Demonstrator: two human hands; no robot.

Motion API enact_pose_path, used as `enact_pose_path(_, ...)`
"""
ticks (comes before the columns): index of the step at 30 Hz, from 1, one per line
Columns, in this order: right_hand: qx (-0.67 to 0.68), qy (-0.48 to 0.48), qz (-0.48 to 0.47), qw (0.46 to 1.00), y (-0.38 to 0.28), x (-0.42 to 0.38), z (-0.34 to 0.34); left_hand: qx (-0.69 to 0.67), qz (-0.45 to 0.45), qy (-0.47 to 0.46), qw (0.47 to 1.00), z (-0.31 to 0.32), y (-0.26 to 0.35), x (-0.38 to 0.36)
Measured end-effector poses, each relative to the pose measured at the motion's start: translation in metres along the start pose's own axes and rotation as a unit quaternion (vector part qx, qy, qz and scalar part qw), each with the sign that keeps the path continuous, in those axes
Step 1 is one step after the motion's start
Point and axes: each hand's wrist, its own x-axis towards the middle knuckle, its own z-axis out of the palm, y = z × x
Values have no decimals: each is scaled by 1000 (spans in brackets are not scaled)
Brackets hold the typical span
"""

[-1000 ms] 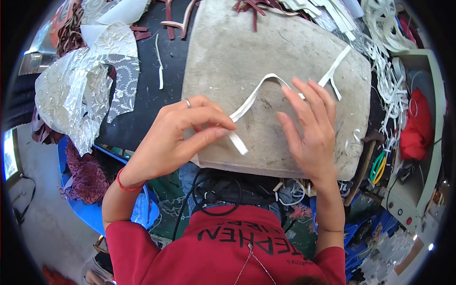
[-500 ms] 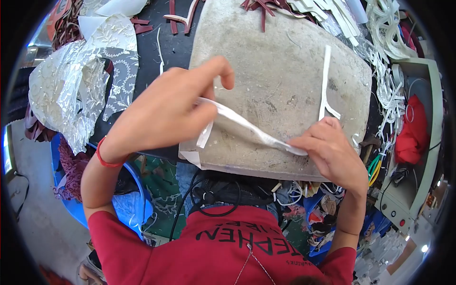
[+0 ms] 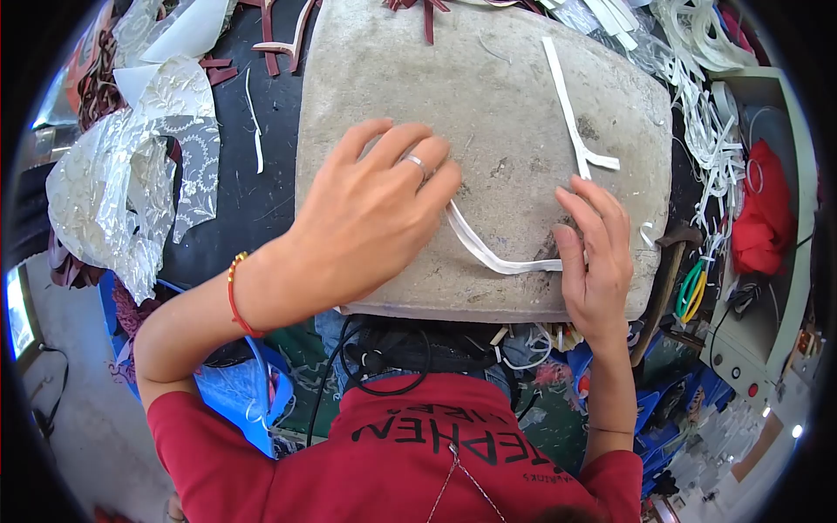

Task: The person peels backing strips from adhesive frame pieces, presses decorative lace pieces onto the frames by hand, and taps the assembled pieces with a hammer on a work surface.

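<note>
- Left hand (image 3: 379, 205): fingers curled over the white strip (image 3: 501, 264); grip hidden.
- Right hand (image 3: 602, 261): fingers bent at the strip's other end; cannot tell whether pinching.
- Strip bowed between both hands, over the grey slab (image 3: 436, 96).
- Grey tray (image 3: 800, 166), far right: red cloth (image 3: 761, 209) inside.
- Blue tub (image 3: 277, 379), lower left: maroon cloth (image 3: 129, 322) at its edge.

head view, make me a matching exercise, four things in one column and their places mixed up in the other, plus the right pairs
Things:
1. ring
2. red cloth
3. curved white strip
4. lace fabric

Places:
A. right of the slab
B. left of the slab
C. on the left hand
D. on the slab, towards the right hand

Pairs: 1-C, 2-A, 3-D, 4-B
</note>
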Motion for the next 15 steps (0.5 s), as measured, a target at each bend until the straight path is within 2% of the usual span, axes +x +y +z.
enact_pose_path(2,-54,31,-3,998,-7,2,-1,3,-16,15,1000,2,5,-6)
enact_pose_path(5,-90,45,-95,990,-42,2,1,-29,-31,13,999,8,8,-8)
enact_pose_path(8,-43,29,-115,992,-63,4,25,-96,-48,12,994,0,2,-1)
enact_pose_path(11,-44,20,-119,992,-55,8,43,-135,-65,11,989,1,-3,3)
enact_pose_path(14,-20,15,-108,994,-54,8,47,-248,-83,17,965,-1,-20,-1)
enact_pose_path(15,2,13,-97,995,-54,8,47,-238,-100,34,965,-6,-24,-5)
